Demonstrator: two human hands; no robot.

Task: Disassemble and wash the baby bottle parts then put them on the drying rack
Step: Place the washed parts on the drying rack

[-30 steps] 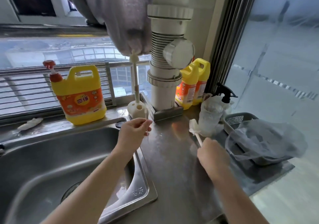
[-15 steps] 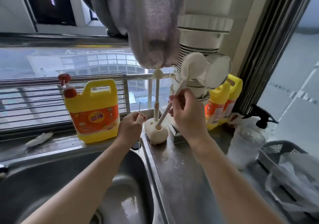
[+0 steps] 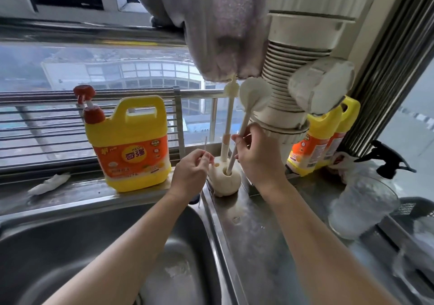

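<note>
Both hands are busy at the back of the counter. Her or his right hand (image 3: pixel 256 156) pinches the thin shaft of a sponge bottle brush (image 3: pixel 254 97), its foot set into a hole of the rounded white brush holder (image 3: pixel 225 182), while the left hand (image 3: pixel 191 175) is closed around a very slender straw brush (image 3: pixel 203 161) that pokes out above and below the fist. A second brush (image 3: pixel 229 119) stands upright in the same holder, just beside the first.

That sponge brush looks light and top-heavy, with a soft head on a stiff, narrow stem; gripping low on the stem, as the fingers do, seems the sensible way to steer it into the socket. The straw brush is thinner than a pencil and likely springy and wet, so it could slip or bend if held only at one end.

As for the bottle itself, a clear plastic vessel (image 3: pixel 361 208) stands on the steel counter (image 3: pixel 253 246) at the right, well apart from the hands; whether it is the bottle body I cannot tell, and I see nothing inside it. Behind it a dark basket (image 3: pixel 413 207) holds pale items too blurred to name. The sink (image 3: pixel 70 246) holds no parts that I can see. A yellow detergent jug (image 3: pixel 131 144) with a red pump sits on the sill, its fill level hidden.
</note>
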